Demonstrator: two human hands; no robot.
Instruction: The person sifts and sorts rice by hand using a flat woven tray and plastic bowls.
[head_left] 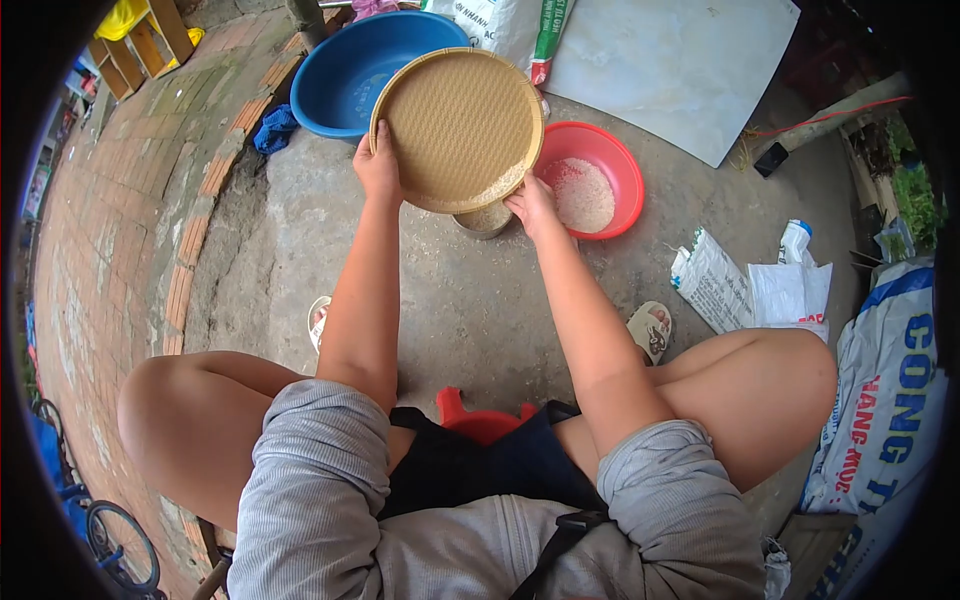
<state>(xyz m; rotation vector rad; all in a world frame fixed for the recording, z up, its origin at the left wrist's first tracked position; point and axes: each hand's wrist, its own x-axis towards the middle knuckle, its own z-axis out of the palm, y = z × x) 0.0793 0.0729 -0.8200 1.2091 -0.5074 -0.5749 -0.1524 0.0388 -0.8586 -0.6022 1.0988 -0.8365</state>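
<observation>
A round woven tray (455, 125) is held up in front of me, with a little pale grain along its lower right edge. My left hand (380, 168) grips its left rim, and my right hand (531, 203) grips the lower right rim. Partly hidden beneath the tray is a metal bowl (483, 221) with grain in it. To the right, a red basin (628, 180) holds a heap of pale grain. A large blue basin (330, 85) stands behind the tray at the left.
A grey-white board (665, 75) lies at the back right. Printed sacks (890, 390) and a crumpled bag (715, 280) are on the right. A blue cloth (274, 129) lies beside the brick edging. A red stool (480, 421) is under me.
</observation>
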